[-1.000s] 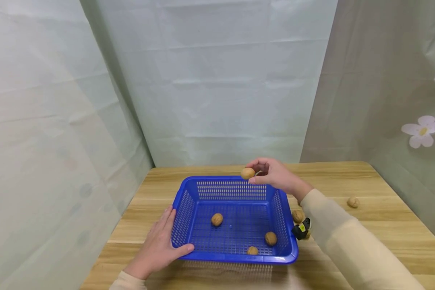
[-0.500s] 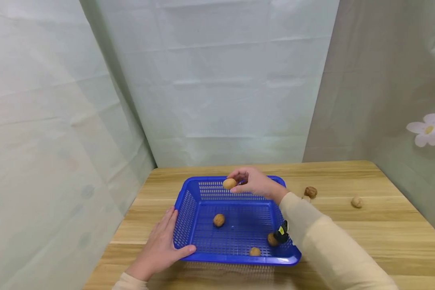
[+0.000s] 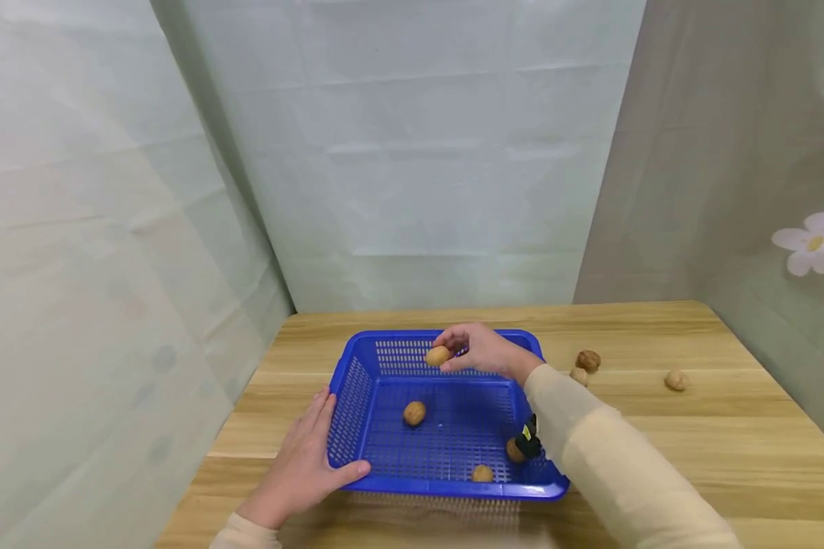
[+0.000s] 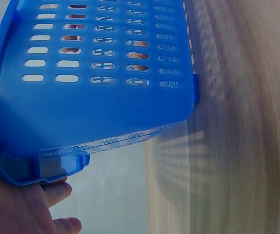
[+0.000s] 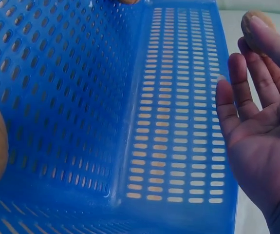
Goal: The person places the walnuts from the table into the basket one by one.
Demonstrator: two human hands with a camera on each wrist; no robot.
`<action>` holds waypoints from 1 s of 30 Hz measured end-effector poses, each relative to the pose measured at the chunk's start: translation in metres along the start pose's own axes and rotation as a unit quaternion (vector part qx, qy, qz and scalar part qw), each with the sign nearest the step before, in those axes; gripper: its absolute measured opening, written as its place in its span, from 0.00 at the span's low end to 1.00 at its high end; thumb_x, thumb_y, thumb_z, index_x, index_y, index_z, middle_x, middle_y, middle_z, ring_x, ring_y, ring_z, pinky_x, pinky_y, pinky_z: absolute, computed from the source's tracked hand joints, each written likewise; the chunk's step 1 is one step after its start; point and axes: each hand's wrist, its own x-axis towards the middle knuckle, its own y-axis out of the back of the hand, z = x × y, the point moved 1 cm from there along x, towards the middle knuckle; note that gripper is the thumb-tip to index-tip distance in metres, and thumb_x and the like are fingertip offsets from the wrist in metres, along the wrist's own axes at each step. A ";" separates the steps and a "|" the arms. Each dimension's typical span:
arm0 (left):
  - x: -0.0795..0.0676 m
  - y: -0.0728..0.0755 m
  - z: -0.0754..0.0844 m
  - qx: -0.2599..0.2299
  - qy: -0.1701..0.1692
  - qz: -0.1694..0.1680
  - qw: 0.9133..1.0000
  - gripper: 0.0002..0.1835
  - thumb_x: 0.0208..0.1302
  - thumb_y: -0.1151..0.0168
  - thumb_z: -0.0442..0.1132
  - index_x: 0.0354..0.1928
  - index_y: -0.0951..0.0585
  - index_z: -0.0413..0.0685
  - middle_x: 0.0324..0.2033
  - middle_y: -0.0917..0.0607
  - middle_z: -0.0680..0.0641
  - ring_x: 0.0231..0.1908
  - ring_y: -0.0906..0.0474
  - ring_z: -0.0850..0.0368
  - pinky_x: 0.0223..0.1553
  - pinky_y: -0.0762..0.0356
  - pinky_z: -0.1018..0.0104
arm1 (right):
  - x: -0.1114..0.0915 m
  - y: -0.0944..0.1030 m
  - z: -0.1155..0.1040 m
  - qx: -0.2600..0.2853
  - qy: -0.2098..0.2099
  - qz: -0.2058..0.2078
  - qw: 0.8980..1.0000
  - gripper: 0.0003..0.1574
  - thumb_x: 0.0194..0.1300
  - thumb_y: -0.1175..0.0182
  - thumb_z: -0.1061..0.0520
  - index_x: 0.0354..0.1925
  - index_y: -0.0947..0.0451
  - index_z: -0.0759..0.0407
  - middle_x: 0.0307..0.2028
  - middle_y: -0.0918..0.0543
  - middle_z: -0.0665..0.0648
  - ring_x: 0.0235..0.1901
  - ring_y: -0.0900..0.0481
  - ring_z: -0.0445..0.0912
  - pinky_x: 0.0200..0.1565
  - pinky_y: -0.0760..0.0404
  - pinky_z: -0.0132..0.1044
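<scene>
A walnut (image 3: pixel 436 356) is pinched between the thumb and fingertips of my right hand (image 3: pixel 477 348), held over the far part of a blue plastic basket (image 3: pixel 446 486). The right wrist view has this same walnut (image 5: pixel 256 29) at its upper right, partly behind the thumb. My left hand (image 3: pixel 302 461) rests on the basket's near left corner, its fingers straight along the left rim and the thumb lying on the front rim. Inside the basket are a walnut (image 3: pixel 415 413) left of the middle, another walnut (image 3: pixel 482 473) by the front wall, and a third walnut (image 3: pixel 515 451) partly hidden.
On the wooden table (image 3: pixel 659 450), right of the basket, lie a dark walnut (image 3: pixel 588 361), a paler walnut (image 3: pixel 579 375) partly behind the sleeve, and another walnut (image 3: pixel 676 380) farther right. Pale cloth (image 3: pixel 426 191) hangs behind the table and along both sides.
My right hand has carried its walnut left and lower over the basket, then slowed. Walnuts on the table that the right arm covered have come into view. The left hand stays put.
</scene>
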 end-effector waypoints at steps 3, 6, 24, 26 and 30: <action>0.000 0.000 0.000 0.000 0.000 0.002 1.000 0.60 0.46 0.31 0.66 0.70 0.42 0.29 0.71 0.44 0.33 0.69 0.48 0.35 0.62 0.43 0.35 | 0.001 0.001 0.005 0.000 -0.007 -0.002 1.000 0.22 0.55 0.30 0.63 0.49 0.20 0.55 0.43 0.16 0.52 0.45 0.21 0.47 0.46 0.20 0.42; -0.001 0.000 0.000 0.000 0.000 0.003 1.000 0.60 0.46 0.30 0.66 0.70 0.42 0.30 0.71 0.44 0.34 0.69 0.48 0.35 0.62 0.43 0.35 | 0.002 0.002 0.008 -0.003 -0.011 -0.003 1.000 0.22 0.55 0.30 0.64 0.49 0.20 0.55 0.43 0.16 0.52 0.46 0.21 0.47 0.46 0.20 0.42; -0.001 -0.001 -0.004 0.001 -0.001 0.007 1.000 0.60 0.46 0.29 0.65 0.70 0.43 0.30 0.71 0.44 0.34 0.69 0.48 0.35 0.62 0.43 0.35 | 0.004 0.003 0.003 0.002 -0.014 -0.001 1.000 0.26 0.59 0.32 0.60 0.56 0.23 0.61 0.53 0.19 0.62 0.49 0.22 0.49 0.50 0.21 0.42; -0.001 -0.001 -0.004 0.003 -0.003 0.010 1.000 0.60 0.46 0.29 0.65 0.70 0.42 0.30 0.71 0.44 0.34 0.69 0.48 0.35 0.62 0.43 0.35 | 0.004 0.003 0.000 0.012 -0.008 -0.001 1.000 0.27 0.61 0.34 0.62 0.58 0.25 0.63 0.53 0.20 0.63 0.50 0.22 0.49 0.51 0.22 0.42; -0.002 0.000 -0.005 0.007 -0.005 0.010 1.000 0.60 0.46 0.29 0.65 0.70 0.42 0.29 0.71 0.44 0.33 0.69 0.47 0.35 0.61 0.42 0.35 | 0.004 0.004 -0.008 0.041 0.011 -0.006 0.999 0.28 0.61 0.35 0.64 0.60 0.27 0.66 0.53 0.20 0.64 0.51 0.22 0.52 0.52 0.22 0.42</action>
